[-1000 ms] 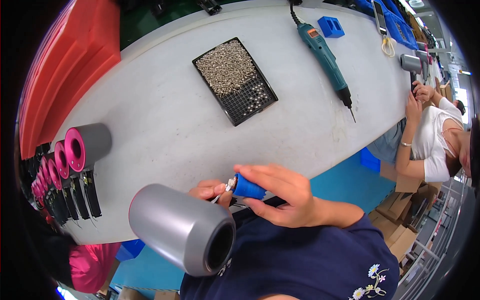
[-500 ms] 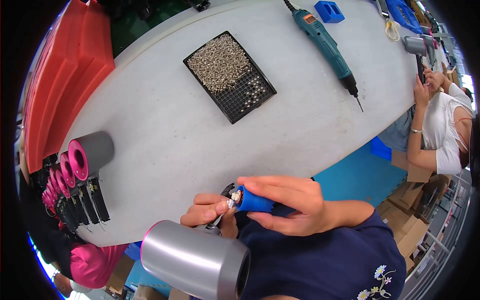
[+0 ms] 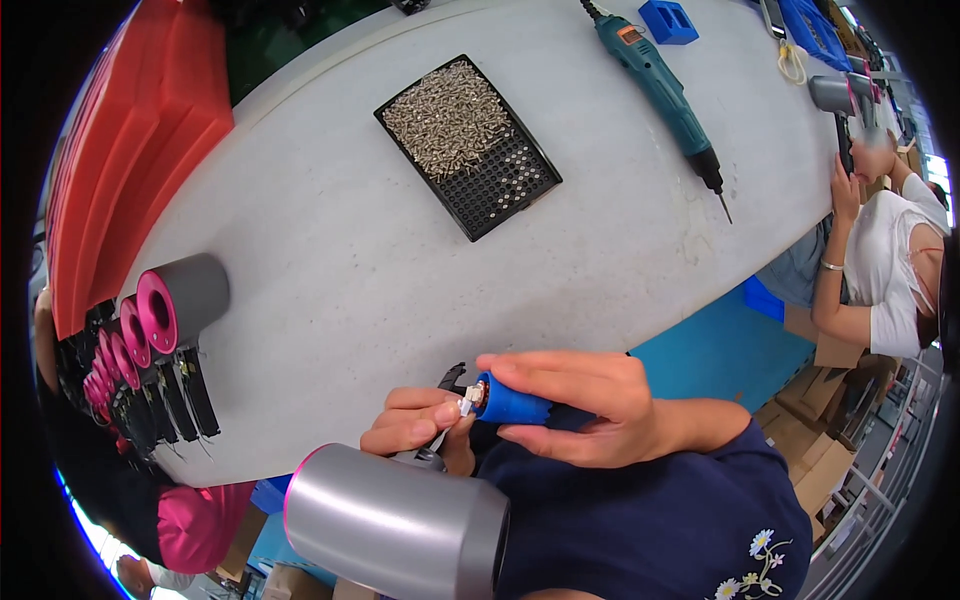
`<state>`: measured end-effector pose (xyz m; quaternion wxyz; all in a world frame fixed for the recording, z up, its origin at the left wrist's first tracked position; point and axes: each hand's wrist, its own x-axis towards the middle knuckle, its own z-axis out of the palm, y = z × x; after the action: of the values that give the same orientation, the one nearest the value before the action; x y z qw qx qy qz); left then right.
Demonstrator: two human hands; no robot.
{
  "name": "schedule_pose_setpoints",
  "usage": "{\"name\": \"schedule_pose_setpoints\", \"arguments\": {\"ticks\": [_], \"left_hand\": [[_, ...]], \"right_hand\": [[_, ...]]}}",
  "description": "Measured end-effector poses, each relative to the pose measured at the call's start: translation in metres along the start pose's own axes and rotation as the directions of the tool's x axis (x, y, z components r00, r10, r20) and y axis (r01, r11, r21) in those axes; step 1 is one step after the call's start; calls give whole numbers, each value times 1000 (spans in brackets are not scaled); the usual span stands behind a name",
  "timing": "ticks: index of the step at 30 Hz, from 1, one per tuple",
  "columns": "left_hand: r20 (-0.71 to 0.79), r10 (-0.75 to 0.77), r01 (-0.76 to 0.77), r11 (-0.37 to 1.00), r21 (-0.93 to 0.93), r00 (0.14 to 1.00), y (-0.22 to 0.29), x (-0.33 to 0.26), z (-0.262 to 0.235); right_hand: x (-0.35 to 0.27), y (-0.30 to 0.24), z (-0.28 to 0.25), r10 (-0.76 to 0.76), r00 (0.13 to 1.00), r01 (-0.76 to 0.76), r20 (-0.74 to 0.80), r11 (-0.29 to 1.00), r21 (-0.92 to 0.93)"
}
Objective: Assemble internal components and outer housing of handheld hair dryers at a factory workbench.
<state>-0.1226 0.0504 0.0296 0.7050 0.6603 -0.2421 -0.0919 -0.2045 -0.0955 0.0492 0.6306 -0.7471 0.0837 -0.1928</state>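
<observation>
My right hand point(image 3: 597, 402) is closed around a blue cup-shaped sleeve point(image 3: 512, 403) lying on its side. Copper-coloured windings and a white socket show at its left end, like a small motor. Against that end, my left hand point(image 3: 405, 424) pinches a small white wire connector point(image 3: 467, 405); whether it is seated in the socket I cannot tell. Below my left hand hangs a grey hair dryer body point(image 3: 395, 515) with a pink rim. Grey wires run between it and the left fingers, and a black piece point(image 3: 454, 376) sticks up behind them.
On the white table point(image 3: 330, 300) lie a black tray point(image 3: 475, 212) of small screws, a green electric screwdriver point(image 3: 665, 95) and a blue block point(image 3: 668, 22). Hair dryer bodies point(image 3: 190, 300) line the left edge, near red foam point(image 3: 165, 130). A co-worker point(image 3: 885, 260) at right holds another dryer.
Both hands keep nearly the same hold, with the connector still at the blue sleeve's end. The tray and screwdriver appear slightly further right as the view shifts.
</observation>
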Motion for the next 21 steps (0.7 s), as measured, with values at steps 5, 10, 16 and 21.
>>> {"name": "schedule_pose_setpoints", "arguments": {"ticks": [5,10,16,21], "left_hand": [[100,93,-91,996,-19,991,-8,3,-15],[115,78,-82,996,32,990,-3,5,-12],[81,-55,48,995,85,995,8,5,-5],[98,-95,98,995,-25,991,5,2,-9]], "right_hand": [[2,1,-1,-13,1000,14,27,999,-30],[2,0,1,49,998,-50,40,999,14],[1,-2,1,-82,996,87,40,984,-152],[0,1,3,-105,993,110,53,987,-117]]}}
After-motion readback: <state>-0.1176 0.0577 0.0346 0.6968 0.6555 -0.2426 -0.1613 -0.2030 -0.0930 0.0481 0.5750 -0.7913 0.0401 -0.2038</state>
